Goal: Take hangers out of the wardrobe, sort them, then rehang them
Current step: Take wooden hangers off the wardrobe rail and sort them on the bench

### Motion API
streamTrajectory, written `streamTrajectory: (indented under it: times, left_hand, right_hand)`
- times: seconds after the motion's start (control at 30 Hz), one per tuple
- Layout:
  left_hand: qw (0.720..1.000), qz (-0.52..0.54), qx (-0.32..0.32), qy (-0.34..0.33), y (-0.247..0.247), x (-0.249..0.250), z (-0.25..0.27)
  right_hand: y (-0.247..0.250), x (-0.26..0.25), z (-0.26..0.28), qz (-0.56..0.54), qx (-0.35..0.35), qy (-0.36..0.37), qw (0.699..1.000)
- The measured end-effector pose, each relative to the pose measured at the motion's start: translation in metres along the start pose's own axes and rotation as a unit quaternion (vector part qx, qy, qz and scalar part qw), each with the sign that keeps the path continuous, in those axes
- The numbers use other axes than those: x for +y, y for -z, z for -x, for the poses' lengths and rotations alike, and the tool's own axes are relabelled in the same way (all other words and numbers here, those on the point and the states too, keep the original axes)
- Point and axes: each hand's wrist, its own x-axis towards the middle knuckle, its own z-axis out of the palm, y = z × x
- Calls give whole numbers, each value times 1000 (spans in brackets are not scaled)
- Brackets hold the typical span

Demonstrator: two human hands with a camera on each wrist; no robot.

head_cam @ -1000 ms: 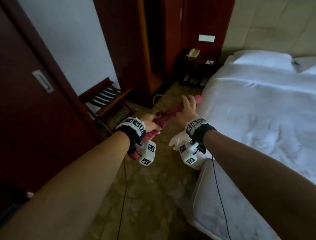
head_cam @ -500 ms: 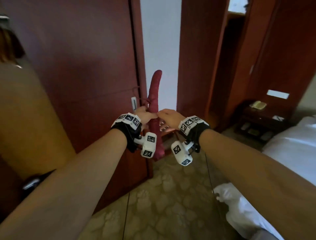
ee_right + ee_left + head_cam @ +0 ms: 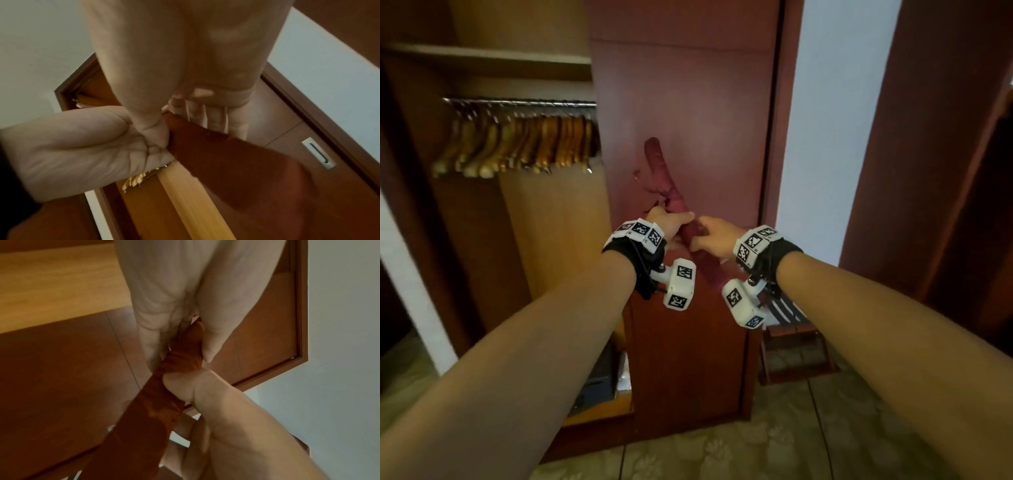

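Turned from the door gap toward the open wardrobe point(image 3: 524, 240), both hands carry a padded red hanger point(image 3: 664, 185). Head view: left hand point(image 3: 671, 224) and right hand point(image 3: 714, 236) grip its middle, right of the railed wooden hangers point(image 3: 517, 144). Left wrist: fingers point(image 3: 152, 337) pinch soft, ruched fabric. Right wrist: the padding looks light and squashy, best held mid-bar.

Bedroom: wooden wardrobe point(image 3: 688, 102), hangers point(image 3: 517, 144) on rail point(image 3: 517, 101).
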Motion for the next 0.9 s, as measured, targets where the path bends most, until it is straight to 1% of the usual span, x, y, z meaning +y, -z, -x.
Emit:
streamTrajectory:
  times: [0.03,0.1,0.2,0.3,0.4,0.53,0.7,0.9]
  left_hand:
    - [1000,-7,8,-3,7,5,4]
    - [999,-21,25,-7,23,11,5]
    - [999,-29,35,-16,48,14,1]
    - [997,-36,60,-22,75,20,-1]
    - [995,-55,79,-25,108,24,-9]
    - [992,-92,85,-27,156,30,-22]
    - [987,-112,109,-31,228,41,-47]
    - [984,-132,117,-39,306,57,-85]
  right_hand:
    - [-1,-6,-7,24,7,15,1000]
    - [-7,-16,-22,35,25,40,998]
    - [-19,-31,-43,13,56,60,997]
    - [-35,-50,-63,-25,78,76,994]
    - [-53,-72,-86,-61,93,77,991]
    - [-77,-105,-122,-132,93,74,984]
    - [-104,-148,-165,-212,63,43,974]
    - [-141,-194,-226,-286,92,26,953]
